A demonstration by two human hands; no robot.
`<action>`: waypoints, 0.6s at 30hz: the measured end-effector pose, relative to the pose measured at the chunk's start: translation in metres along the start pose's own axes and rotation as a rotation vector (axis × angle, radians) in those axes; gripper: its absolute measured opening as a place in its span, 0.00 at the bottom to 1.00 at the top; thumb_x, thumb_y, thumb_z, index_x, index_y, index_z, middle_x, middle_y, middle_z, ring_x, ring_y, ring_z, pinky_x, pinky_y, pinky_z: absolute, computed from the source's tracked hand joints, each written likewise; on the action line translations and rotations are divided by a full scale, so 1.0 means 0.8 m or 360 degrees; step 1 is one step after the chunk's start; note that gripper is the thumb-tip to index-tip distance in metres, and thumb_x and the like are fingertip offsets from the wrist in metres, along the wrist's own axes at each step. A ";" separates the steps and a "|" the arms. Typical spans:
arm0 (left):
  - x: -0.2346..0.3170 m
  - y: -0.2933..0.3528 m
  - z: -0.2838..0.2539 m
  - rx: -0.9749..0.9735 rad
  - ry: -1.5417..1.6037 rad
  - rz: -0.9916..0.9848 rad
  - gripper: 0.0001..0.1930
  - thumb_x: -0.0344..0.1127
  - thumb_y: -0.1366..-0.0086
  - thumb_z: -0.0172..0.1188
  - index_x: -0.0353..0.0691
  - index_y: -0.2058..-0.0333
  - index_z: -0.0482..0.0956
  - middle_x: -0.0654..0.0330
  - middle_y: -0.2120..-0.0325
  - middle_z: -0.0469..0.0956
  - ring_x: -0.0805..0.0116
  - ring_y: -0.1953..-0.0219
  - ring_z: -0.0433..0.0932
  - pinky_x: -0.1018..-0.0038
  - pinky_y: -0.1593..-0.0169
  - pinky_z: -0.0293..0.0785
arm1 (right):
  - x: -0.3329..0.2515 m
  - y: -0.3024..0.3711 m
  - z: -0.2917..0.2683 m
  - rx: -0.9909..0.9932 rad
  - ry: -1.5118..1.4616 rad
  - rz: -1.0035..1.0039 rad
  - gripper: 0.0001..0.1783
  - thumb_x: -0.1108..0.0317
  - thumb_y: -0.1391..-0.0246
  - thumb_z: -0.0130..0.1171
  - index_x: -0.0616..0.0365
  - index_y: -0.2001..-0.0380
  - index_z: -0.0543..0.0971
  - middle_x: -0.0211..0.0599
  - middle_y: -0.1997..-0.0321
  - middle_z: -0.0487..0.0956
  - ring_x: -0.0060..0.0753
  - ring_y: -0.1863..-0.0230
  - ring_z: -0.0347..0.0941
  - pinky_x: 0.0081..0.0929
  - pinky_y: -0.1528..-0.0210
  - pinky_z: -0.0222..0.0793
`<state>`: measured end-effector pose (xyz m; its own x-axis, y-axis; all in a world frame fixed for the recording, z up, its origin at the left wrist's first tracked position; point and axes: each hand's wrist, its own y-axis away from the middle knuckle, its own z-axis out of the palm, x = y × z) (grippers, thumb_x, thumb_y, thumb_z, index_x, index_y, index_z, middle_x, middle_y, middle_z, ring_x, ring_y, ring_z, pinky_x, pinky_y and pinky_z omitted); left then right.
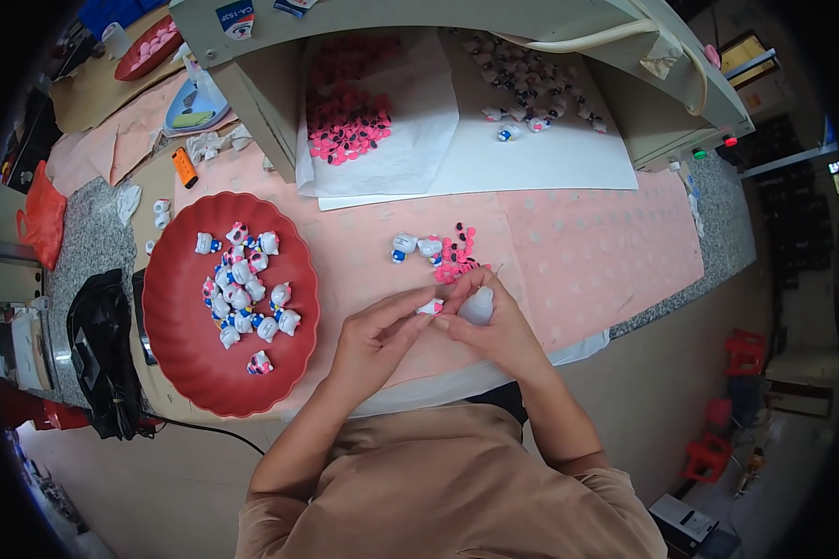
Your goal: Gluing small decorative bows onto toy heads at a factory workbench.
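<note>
My left hand [376,337] is closed with its fingertips on a small white cat-like figurine [430,306] that has some pink on it. Close beside it, my right hand [506,328] is wrapped round a small translucent squeeze bottle [477,307] with a thin needle tip, which points up and away to the right. The right fingertips also reach the figurine. Just beyond my hands lies a little heap of pink pieces [455,261], some with dark parts. Two white-and-blue figurines [405,245] lie to the left of that heap.
A red scalloped tray [172,345] on the left holds several figurines. Ahead, an open grey cabinet [261,102] covers white sheets with many pink pieces [350,126] and more figurines [531,84]. An orange box cutter [185,169] and a blue tray [171,114] lie far left.
</note>
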<state>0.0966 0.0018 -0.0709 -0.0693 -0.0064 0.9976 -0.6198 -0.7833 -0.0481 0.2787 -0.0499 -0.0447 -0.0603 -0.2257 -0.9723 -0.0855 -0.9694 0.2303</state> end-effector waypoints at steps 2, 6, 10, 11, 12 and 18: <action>0.003 0.002 0.001 0.0032 0.0072 -0.0078 0.19 0.21 0.36 0.54 0.36 0.46 0.72 0.55 0.50 0.75 0.70 0.49 0.73 0.77 0.48 0.72 | -0.007 0.002 0.003 0.0010 0.0046 -0.0053 0.15 0.81 0.51 0.60 0.56 0.63 0.68 0.28 0.67 0.72 0.19 0.62 0.67 0.20 0.58 0.66; 0.005 -0.001 0.009 0.0178 0.0526 -0.0115 0.15 0.22 0.36 0.55 0.33 0.49 0.73 0.57 0.52 0.76 0.72 0.51 0.76 0.78 0.49 0.71 | 0.000 -0.001 0.001 -0.0059 0.0031 -0.0144 0.15 0.77 0.50 0.63 0.58 0.60 0.71 0.28 0.63 0.73 0.17 0.60 0.69 0.18 0.55 0.65; 0.000 0.004 0.004 0.0136 0.0469 -0.0222 0.14 0.22 0.35 0.55 0.32 0.51 0.72 0.56 0.52 0.75 0.72 0.51 0.75 0.77 0.48 0.70 | 0.002 -0.001 0.004 -0.0065 0.0008 -0.0136 0.15 0.77 0.50 0.63 0.58 0.58 0.73 0.28 0.63 0.73 0.17 0.61 0.70 0.17 0.57 0.67; -0.001 0.004 0.003 0.0120 0.0493 -0.0202 0.14 0.22 0.36 0.55 0.32 0.51 0.73 0.57 0.52 0.75 0.71 0.51 0.75 0.77 0.48 0.71 | 0.003 -0.001 0.004 -0.0085 -0.0082 -0.0105 0.15 0.77 0.50 0.64 0.58 0.59 0.73 0.28 0.63 0.73 0.17 0.61 0.70 0.18 0.58 0.67; -0.002 0.004 0.001 0.0104 0.0517 -0.0182 0.14 0.22 0.36 0.55 0.32 0.51 0.73 0.57 0.53 0.75 0.70 0.51 0.75 0.77 0.48 0.71 | 0.004 -0.002 0.004 -0.0105 -0.0171 -0.0073 0.14 0.77 0.50 0.64 0.58 0.61 0.74 0.28 0.63 0.74 0.17 0.61 0.70 0.18 0.59 0.68; 0.001 0.004 -0.004 0.0035 0.0618 -0.0209 0.13 0.22 0.36 0.56 0.32 0.52 0.74 0.57 0.54 0.75 0.71 0.52 0.76 0.77 0.49 0.72 | 0.019 -0.006 0.001 -0.0123 -0.0205 -0.0177 0.13 0.77 0.54 0.67 0.58 0.66 0.74 0.28 0.64 0.75 0.16 0.64 0.70 0.18 0.63 0.68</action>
<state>0.0922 0.0014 -0.0706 -0.2833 0.3267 0.9017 -0.6265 -0.7749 0.0839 0.2775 -0.0483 -0.0607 -0.1822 -0.1073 -0.9774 -0.0223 -0.9933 0.1132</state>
